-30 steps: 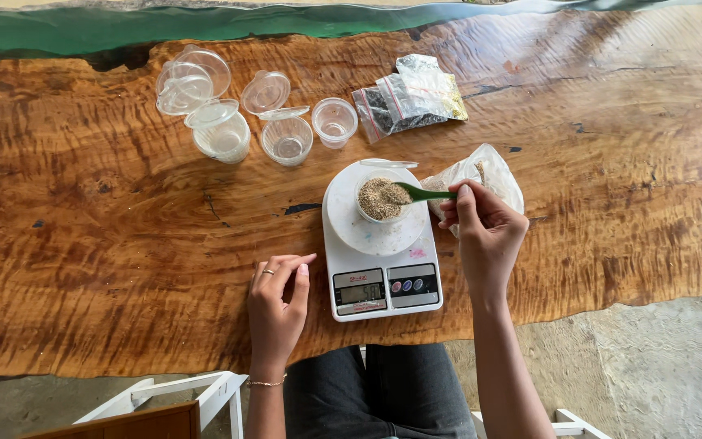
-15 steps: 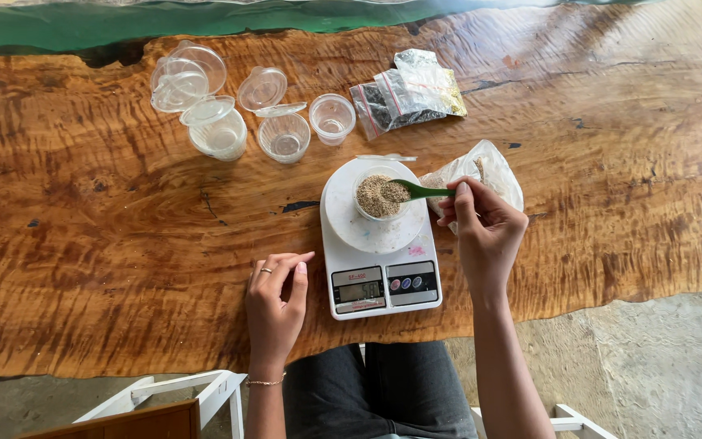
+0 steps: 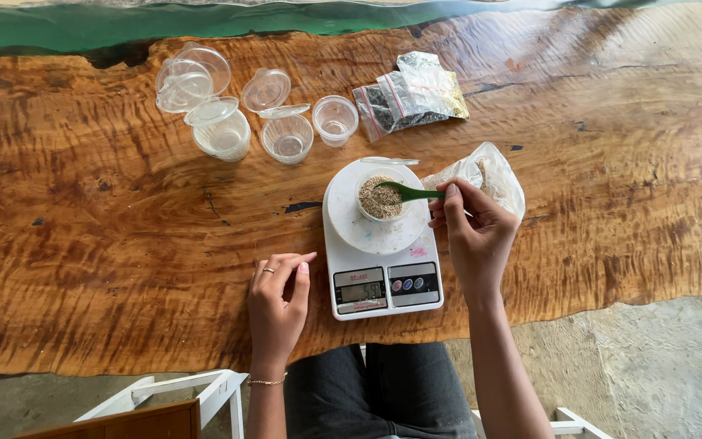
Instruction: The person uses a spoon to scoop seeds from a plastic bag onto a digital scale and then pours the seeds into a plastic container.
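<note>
Little has moved since a second ago: the right hand (image 3: 471, 236) keeps its pinch on the green spoon (image 3: 408, 192), whose bowl stays dipped over the small cup of pale grains (image 3: 381, 197), and the left hand (image 3: 276, 302) stays flat on the wooden table (image 3: 107, 244), fingers loosely curled and holding nothing. The cup sits in the middle of the round platter of the white kitchen scale (image 3: 379, 244), just in front of the person.

That spoon looks light and stiff, best held at the end of its thin handle, as it is now. The grains are loose and dry, likely to scatter if tipped. The cup seems thin clear plastic, light and easy to nudge, so it should be taken by the rim or wall.

Just right of the scale, touching the right hand, lies a crumpled clear bag (image 3: 485, 175), its contents hard to make out. Farther back rest small clear pouches (image 3: 412, 93) with dark filling, red seal strips and a yellowish edge. To the left stand empty clear cups and lids (image 3: 221, 97).
</note>
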